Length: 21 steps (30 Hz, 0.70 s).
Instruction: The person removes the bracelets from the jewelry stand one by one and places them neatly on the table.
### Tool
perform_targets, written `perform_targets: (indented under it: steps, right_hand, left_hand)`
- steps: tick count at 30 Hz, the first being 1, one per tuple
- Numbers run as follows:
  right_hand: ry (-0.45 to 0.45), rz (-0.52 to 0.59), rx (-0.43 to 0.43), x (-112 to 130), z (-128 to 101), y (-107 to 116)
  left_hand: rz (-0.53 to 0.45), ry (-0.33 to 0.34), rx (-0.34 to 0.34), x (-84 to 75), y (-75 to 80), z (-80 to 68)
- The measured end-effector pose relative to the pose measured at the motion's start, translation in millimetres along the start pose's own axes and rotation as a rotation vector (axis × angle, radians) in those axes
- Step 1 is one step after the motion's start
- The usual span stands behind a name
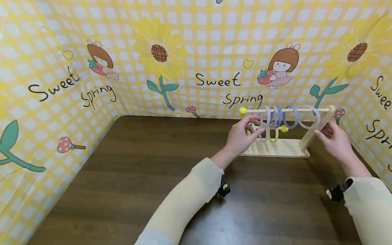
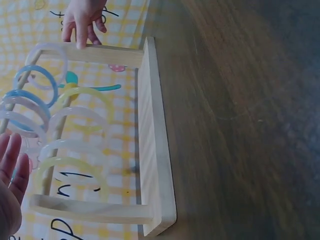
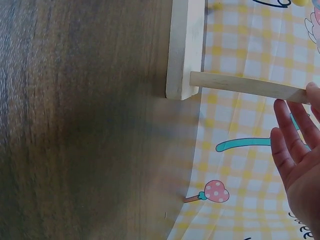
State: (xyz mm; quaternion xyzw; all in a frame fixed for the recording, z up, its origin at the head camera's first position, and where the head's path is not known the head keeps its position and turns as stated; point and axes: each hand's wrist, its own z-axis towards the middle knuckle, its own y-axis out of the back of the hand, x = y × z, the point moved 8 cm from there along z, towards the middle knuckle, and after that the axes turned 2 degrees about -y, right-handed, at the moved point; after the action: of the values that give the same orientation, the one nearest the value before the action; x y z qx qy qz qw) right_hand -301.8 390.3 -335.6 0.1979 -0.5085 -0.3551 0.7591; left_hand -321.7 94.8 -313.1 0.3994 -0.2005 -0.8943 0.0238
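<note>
A wooden ring stand holds translucent rings on two rods. On the upper rod hang pale lilac and blue rings; the lower one carries whitish and yellow rings. My left hand is at the left end of the rods, thumb and index finger apart beside the nearest rings. Its fingers look loosely extended in the left wrist view. My right hand holds the right upright, thumb on one side and fingertips along the edge.
The stand sits on a dark wooden table near its back edge. Behind and along both sides hangs a yellow checked cloth printed with flowers and cartoon figures. Yellow balls cap the rod ends.
</note>
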Motion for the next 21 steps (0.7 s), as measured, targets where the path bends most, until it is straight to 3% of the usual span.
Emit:
perform_targets:
  steps: [14,21]
  right_hand:
    - [0.009,0.004,-0.011,0.4,-0.3,-0.6]
    - [0.008,0.007,-0.006,0.8,-0.6,0.1]
  left_hand:
    - [-0.067,0.049,-0.048,14.6,-18.9,8.3]
    - [-0.019,0.056,-0.068,15.8,-22.7,11.8]
